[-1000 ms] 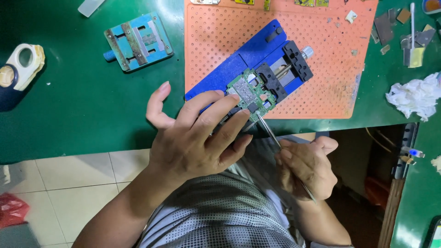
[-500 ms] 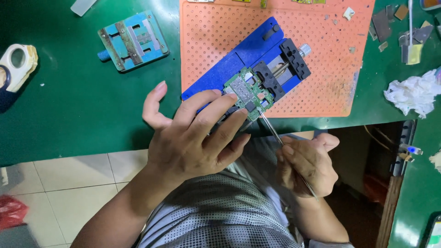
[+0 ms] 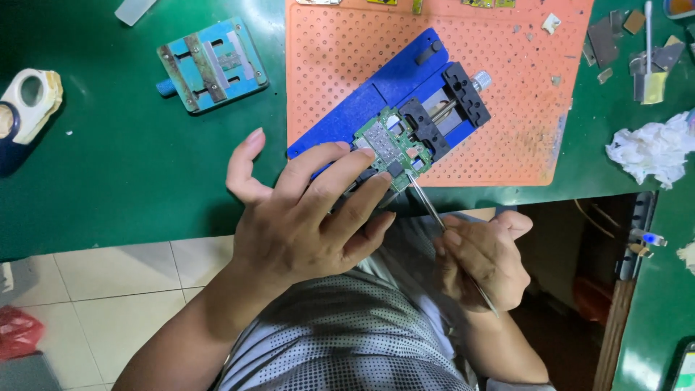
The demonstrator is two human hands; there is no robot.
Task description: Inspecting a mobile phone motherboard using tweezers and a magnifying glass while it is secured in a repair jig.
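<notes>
A small green circuit board point(image 3: 389, 146) is clamped in a blue holder with black jaws point(image 3: 405, 98), which lies on an orange perforated mat point(image 3: 521, 87). My left hand point(image 3: 304, 210) rests at the table's front edge, its fingertips pressing on the near end of the blue holder beside the board. My right hand point(image 3: 483, 257) is below the table edge and grips thin metal tweezers point(image 3: 428, 201), whose tip touches the board's near right corner.
A second light-blue holder point(image 3: 211, 64) lies at the back left on the green table point(image 3: 130, 159). A white tape roll point(image 3: 29, 98) sits far left. Crumpled white tissue point(image 3: 655, 148) and small metal parts point(image 3: 637, 43) lie at the right. Tiled floor shows below.
The view has drifted slightly, so the table contents sit a little higher and to the left. Both hands and the tweezers keep the same place against the board.
</notes>
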